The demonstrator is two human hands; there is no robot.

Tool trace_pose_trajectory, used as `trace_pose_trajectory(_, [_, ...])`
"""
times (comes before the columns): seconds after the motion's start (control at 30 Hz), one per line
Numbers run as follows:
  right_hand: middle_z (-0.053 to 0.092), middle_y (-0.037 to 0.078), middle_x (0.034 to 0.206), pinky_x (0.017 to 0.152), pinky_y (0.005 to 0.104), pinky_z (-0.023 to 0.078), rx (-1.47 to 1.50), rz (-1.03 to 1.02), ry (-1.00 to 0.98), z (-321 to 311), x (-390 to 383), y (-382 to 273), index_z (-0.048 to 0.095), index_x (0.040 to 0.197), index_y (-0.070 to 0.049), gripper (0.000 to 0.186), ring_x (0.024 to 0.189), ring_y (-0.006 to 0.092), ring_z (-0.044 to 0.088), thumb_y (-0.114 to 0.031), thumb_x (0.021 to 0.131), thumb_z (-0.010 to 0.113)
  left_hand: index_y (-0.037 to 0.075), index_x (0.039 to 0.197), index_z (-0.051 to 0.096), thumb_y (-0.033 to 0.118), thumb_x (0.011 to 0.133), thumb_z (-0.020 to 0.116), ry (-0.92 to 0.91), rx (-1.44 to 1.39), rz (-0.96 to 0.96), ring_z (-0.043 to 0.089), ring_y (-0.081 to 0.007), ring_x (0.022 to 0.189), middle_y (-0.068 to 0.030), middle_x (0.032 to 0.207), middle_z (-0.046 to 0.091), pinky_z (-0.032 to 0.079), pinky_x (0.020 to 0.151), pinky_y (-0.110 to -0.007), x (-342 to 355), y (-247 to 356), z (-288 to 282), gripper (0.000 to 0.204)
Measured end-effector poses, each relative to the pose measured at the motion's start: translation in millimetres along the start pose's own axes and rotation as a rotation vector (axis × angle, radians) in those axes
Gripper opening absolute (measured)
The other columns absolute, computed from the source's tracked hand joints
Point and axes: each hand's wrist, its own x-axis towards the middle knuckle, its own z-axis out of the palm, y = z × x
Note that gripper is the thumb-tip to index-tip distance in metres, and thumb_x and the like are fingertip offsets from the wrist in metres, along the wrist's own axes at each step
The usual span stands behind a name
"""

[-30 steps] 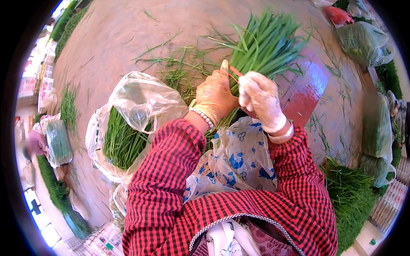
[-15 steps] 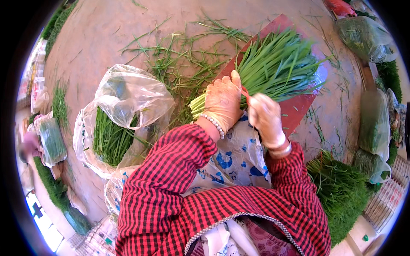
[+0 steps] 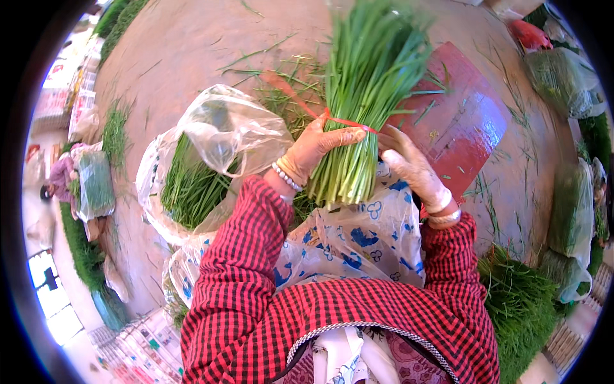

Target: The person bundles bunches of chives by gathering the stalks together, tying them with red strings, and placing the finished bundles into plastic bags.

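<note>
Upright over my lap stands a bunch of garlic chives [image 3: 361, 83], pale cut stems down and green leaves away from me. My left hand [image 3: 316, 146], gloved and with a beaded bracelet, is closed around its left side, thumb across the front of the stems. A red tie [image 3: 348, 121] crosses the bunch just above that thumb; its loose, blurred end trails off to the left. At the right edge of the stems is my gloved right hand [image 3: 416, 168], thumb and fingers apart, fingertips close to the tie. Whether they touch it is unclear.
A red board [image 3: 464, 134] lies on the floor to the right. Left stands a clear plastic bag [image 3: 236, 137] of chives; blue-patterned plastic [image 3: 358, 246] covers my lap. More chives [image 3: 518, 301] are piled at lower right. Bagged greens line both sides; a person [image 3: 61, 176] is far left.
The bunch has been lifted off the red board and turned upright, leaning less to the right. The red tie now spans its stems. My right hand has opened and moved slightly right.
</note>
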Motion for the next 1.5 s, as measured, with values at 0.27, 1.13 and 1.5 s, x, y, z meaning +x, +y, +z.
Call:
trace_pose_trajectory(0.27, [0.061,0.008,0.118,0.091,0.0325,0.050,0.419,0.008,-0.238,120.4,14.7,-36.0,0.045,0.135,-0.001,0.058,0.104,0.0162,0.061,-0.019,0.088,0.074,0.000,0.134,0.049,0.029,0.093,0.068,0.389,0.269,0.560,0.055,-0.0123,0.111,-0.0060,0.123,0.058,0.043,0.097,-0.028,-128.0,5.1,-12.7,0.053])
trace_pose_trajectory(1.13, [0.067,0.005,0.110,0.085,0.0278,0.052,0.123,-0.057,-0.291,209.1,-3.5,31.9,0.060,0.122,0.001,0.040,0.092,0.0113,0.064,-0.021,0.091,0.071,0.004,0.093,0.066,0.016,0.086,0.072,-0.128,0.255,0.095,0.059,-0.0087,0.055,-0.0011,0.073,0.065,0.046,0.049,-0.023,-290.7,-94.3,-87.9,0.016])
trace_pose_trajectory(1.5, [0.062,0.009,0.117,0.092,0.0305,0.048,0.048,-0.123,-0.384,228.5,-39.1,1.6,0.048,0.132,0.004,0.062,0.104,0.0159,0.060,-0.022,0.083,0.077,0.008,0.093,0.065,0.033,0.096,0.063,0.664,0.050,0.485,0.059,-0.0080,0.059,0.0002,0.079,0.065,0.046,0.052,-0.021,-281.3,-72.2,-113.4,0.026])
